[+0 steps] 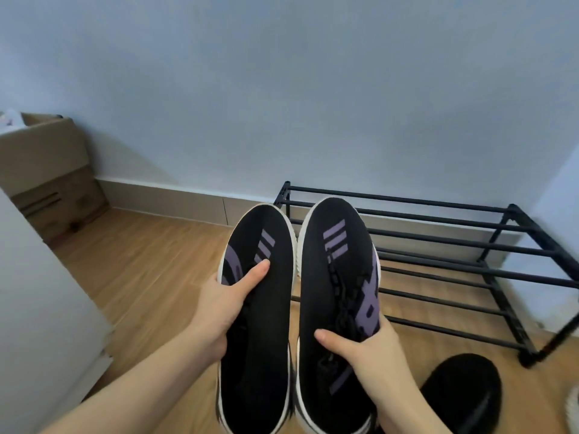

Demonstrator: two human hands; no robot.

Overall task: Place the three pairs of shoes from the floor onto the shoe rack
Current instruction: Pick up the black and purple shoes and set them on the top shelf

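I hold a pair of black sneakers with purple stripes and white soles side by side in the air, toes pointing away from me. My left hand (224,303) grips the left sneaker (263,333) at its laces, thumb on top. My right hand (365,347) grips the right sneaker (336,264) the same way. The black metal shoe rack (463,245) stands against the wall ahead and to the right; its bars show no shoes. A black shoe (463,393) lies on the floor at the lower right. A bit of a white fuzzy thing (571,405) shows at the right edge.
Stacked cardboard boxes (47,170) stand in the left corner. A white panel (37,308) fills the left foreground. The floor is wood laminate (150,264), with a pale blue wall (282,89) and a skirting board behind.
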